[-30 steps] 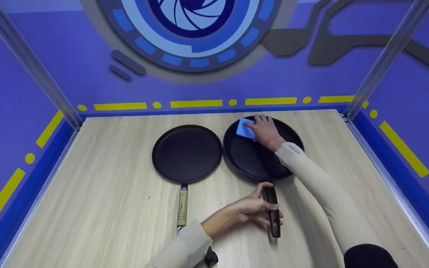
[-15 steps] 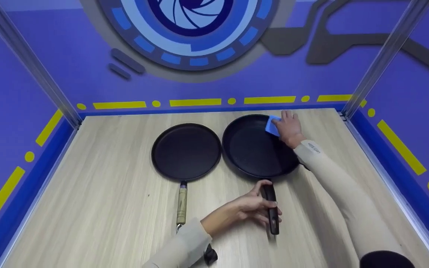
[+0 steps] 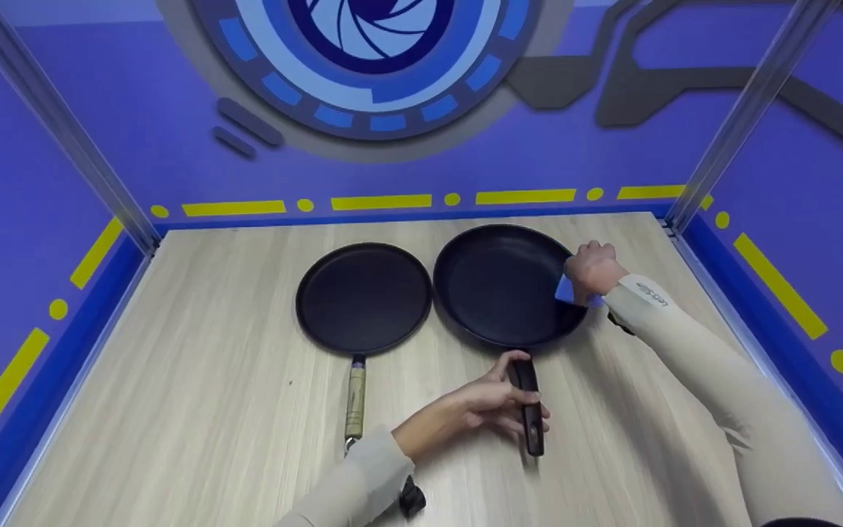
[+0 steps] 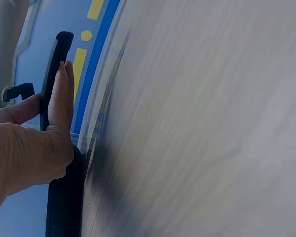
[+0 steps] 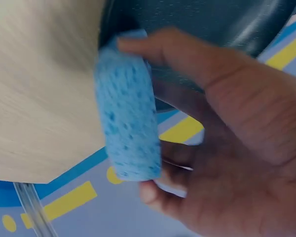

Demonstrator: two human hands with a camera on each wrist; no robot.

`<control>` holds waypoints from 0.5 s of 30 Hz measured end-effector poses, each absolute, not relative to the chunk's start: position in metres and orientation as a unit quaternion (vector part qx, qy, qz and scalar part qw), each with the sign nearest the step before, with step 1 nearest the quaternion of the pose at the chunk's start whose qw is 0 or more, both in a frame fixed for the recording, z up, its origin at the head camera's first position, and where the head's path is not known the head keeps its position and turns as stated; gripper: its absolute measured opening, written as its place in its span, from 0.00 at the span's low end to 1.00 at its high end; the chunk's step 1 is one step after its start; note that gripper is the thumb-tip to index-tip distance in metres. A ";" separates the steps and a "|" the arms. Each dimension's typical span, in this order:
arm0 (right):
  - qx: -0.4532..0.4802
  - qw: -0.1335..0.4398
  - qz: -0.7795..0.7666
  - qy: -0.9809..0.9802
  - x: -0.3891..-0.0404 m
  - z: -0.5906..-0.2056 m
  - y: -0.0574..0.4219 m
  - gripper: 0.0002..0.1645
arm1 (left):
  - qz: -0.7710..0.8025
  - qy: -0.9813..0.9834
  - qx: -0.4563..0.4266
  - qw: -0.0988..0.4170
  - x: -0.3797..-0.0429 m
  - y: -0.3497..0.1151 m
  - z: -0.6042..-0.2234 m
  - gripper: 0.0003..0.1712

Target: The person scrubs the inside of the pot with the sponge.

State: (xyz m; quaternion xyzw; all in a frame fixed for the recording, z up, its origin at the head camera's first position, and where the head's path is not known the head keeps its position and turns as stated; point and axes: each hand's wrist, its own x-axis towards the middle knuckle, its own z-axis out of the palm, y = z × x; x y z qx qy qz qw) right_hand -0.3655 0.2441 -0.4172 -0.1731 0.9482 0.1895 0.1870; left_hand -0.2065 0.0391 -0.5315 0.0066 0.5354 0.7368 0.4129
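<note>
A deep black frying pan (image 3: 498,289) sits at the back of the table, right of the middle. Its black handle (image 3: 531,417) points toward me, and my left hand (image 3: 491,402) grips it between thumb and fingers. The left wrist view shows the same handle (image 4: 50,84) in my fingers. At the pan's right rim, my right hand (image 3: 595,268) holds a blue sponge (image 3: 565,290). Up close in the right wrist view, the porous sponge (image 5: 128,113) is pinched between thumb and fingers of the right hand (image 5: 227,128), against the rim.
Left of the frying pan, close to its rim, lies a flat black pan (image 3: 363,298) with a wooden handle (image 3: 355,402). Purple-blue walls (image 3: 421,172) with yellow marks close off the back and sides of the wooden table (image 3: 231,380).
My right hand has swept the sponge from the pan's far left part along the back to its right rim. My left hand keeps its grip on the handle.
</note>
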 end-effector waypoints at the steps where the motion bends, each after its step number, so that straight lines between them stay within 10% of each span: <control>1: -0.172 0.211 0.173 0.947 -0.364 -0.414 0.245 0.28 | 0.736 0.535 0.006 0.413 -0.207 0.039 -0.531 0.36; 15: -0.192 0.493 -0.021 0.848 -0.373 -0.425 0.244 0.38 | 0.744 0.528 0.000 0.411 -0.207 0.040 -0.531 0.36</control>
